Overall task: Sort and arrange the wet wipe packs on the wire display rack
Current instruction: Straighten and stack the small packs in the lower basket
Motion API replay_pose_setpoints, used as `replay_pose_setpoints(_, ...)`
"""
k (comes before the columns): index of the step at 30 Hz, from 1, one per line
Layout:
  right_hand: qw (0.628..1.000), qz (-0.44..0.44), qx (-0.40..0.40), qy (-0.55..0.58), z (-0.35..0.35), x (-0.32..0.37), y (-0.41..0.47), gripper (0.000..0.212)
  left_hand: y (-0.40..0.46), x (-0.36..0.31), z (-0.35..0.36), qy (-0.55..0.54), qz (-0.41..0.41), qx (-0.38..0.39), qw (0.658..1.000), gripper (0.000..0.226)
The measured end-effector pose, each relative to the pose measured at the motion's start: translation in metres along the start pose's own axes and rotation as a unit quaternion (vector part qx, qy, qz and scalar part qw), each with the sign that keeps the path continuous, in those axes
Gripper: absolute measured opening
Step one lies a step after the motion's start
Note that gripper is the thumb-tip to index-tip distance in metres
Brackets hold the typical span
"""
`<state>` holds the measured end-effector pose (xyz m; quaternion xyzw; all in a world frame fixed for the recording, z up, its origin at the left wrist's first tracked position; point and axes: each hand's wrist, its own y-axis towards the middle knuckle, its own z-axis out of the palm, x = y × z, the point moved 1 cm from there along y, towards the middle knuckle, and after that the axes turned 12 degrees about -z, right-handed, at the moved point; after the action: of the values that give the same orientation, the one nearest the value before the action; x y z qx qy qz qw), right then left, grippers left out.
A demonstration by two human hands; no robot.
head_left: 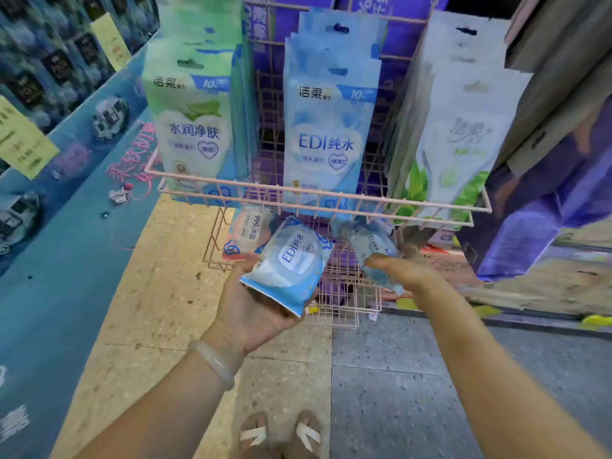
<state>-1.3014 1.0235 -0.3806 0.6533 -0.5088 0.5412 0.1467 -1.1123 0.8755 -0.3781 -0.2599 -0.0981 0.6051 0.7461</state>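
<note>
A pink wire display rack [318,195] stands in front of me. On its upper hooks hang green wet wipe packs [192,127] at the left, blue EDI packs [328,127] in the middle and white leaf-print packs [460,134] at the right. My left hand [255,309], palm up, holds a small blue EDI wipe pack [291,263] below the rack's front rail. My right hand [407,273] grips another small blue EDI pack [374,250] just under the rail. A pink-edged 999 pack [246,233] lies in the lower basket behind my left hand.
A blue display wall [66,226] with yellow price tags runs along the left. Purple cartons [543,210] are stacked at the right and behind the rack. The lower wire basket [341,293] reaches toward the tiled floor. My sandalled feet [281,435] are below.
</note>
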Motion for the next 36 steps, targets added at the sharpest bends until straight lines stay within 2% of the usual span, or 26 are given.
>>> replay_pose_setpoints(3, 0.999, -0.038, 0.011, -0.028, 0.005, 0.002, -0.002, 0.063, -0.006, 0.016, -0.021, -0.062, -0.008, -0.013, 0.998, 0.047)
replay_pose_setpoints(5, 0.99, -0.107, 0.021, -0.094, 0.012, -0.003, -0.012, 0.07, -0.011, 0.016, -0.032, -0.088, -0.004, -0.027, 0.996, 0.048)
replay_pose_setpoints(7, 0.966, -0.198, 0.047, -0.157, 0.021, -0.004, -0.019, 0.083, -0.017, 0.012, -0.04, -0.094, -0.001, -0.028, 0.995, 0.047)
replay_pose_setpoints(9, 0.936, -0.273, 0.054, -0.214, 0.032, 0.002, -0.015, 0.086, -0.026, 0.009, -0.049, -0.093, 0.009, -0.024, 0.995, 0.046)
replay_pose_setpoints(11, 0.919, -0.284, 0.057, -0.268, 0.043, 0.014, -0.003, 0.077, -0.036, 0.005, -0.057, -0.086, 0.013, -0.014, 0.996, 0.05)
replay_pose_setpoints(14, 0.893, -0.267, 0.097, -0.35, 0.067, 0.031, 0.026, 0.054, -0.049, 0.0, -0.069, -0.059, 0.009, -0.008, 0.998, 0.047)
replay_pose_setpoints(17, 0.814, -0.281, 0.118, -0.495, 0.086, 0.035, 0.043, 0.065, -0.056, -0.004, -0.081, -0.051, -0.011, -0.021, 0.998, 0.052)
replay_pose_setpoints(18, 0.803, -0.292, 0.116, -0.506, 0.092, 0.033, 0.043, 0.071, -0.058, -0.004, -0.085, -0.045, -0.018, -0.031, 0.998, 0.052)
replay_pose_setpoints(20, 0.815, -0.314, 0.111, -0.474, 0.103, 0.029, 0.038, 0.079, -0.061, -0.004, -0.088, -0.037, -0.028, -0.047, 0.998, 0.052)
replay_pose_setpoints(22, 0.844, -0.311, 0.114, -0.422, 0.11, 0.026, 0.03, 0.079, -0.063, -0.003, -0.09, -0.042, -0.033, -0.041, 0.998, 0.052)
replay_pose_setpoints(25, 0.904, -0.284, 0.067, -0.314, 0.117, 0.024, 0.018, 0.059, -0.069, -0.002, -0.092, -0.05, -0.039, -0.035, 0.997, 0.056)
replay_pose_setpoints(27, 0.923, -0.268, 0.031, -0.274, 0.127, 0.027, 0.011, 0.042, -0.072, -0.004, -0.096, -0.045, -0.047, -0.045, 0.997, 0.058)
replay_pose_setpoints(29, 0.943, -0.205, 0.051, -0.257, 0.143, 0.033, 0.008, 0.043, -0.072, -0.006, -0.101, -0.031, -0.048, -0.065, 0.996, 0.055)
replay_pose_setpoints(32, 0.951, -0.133, 0.099, -0.262, 0.168, 0.045, 0.009, 0.052, -0.073, -0.01, -0.104, -0.031, -0.034, -0.073, 0.996, 0.052)
replay_pose_setpoints(36, 0.966, -0.149, 0.062, -0.203, 0.175, 0.049, 0.01, 0.032, -0.075, -0.017, -0.101, -0.037, -0.028, -0.054, 0.997, 0.055)
